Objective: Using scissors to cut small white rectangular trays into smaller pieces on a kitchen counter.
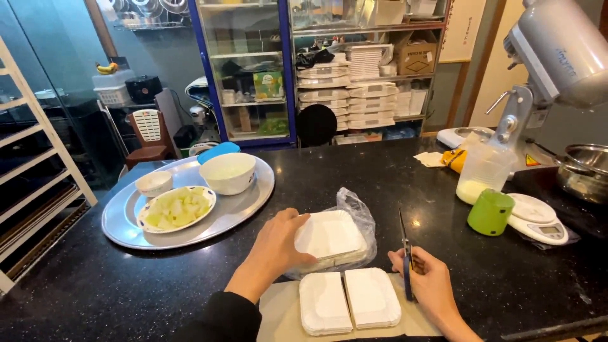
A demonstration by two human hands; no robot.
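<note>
My left hand [277,246] rests on a stack of white square paper plates [330,237] still partly inside a clear plastic bag [358,212] on the black counter. My right hand [429,282] grips a pair of scissors [406,256] with the blades pointing up and away from me, just right of the stack. In front of me two more white paper plates [349,300] lie side by side on a sheet of brown paper [278,313].
A round metal tray [120,228] at the left carries a plate of chopped pale food [177,208], a white bowl [228,172] and a small cup [154,183]. At the right stand a green cup [491,212], a kitchen scale [538,218], a plastic jug [484,171] and a stand mixer [557,57].
</note>
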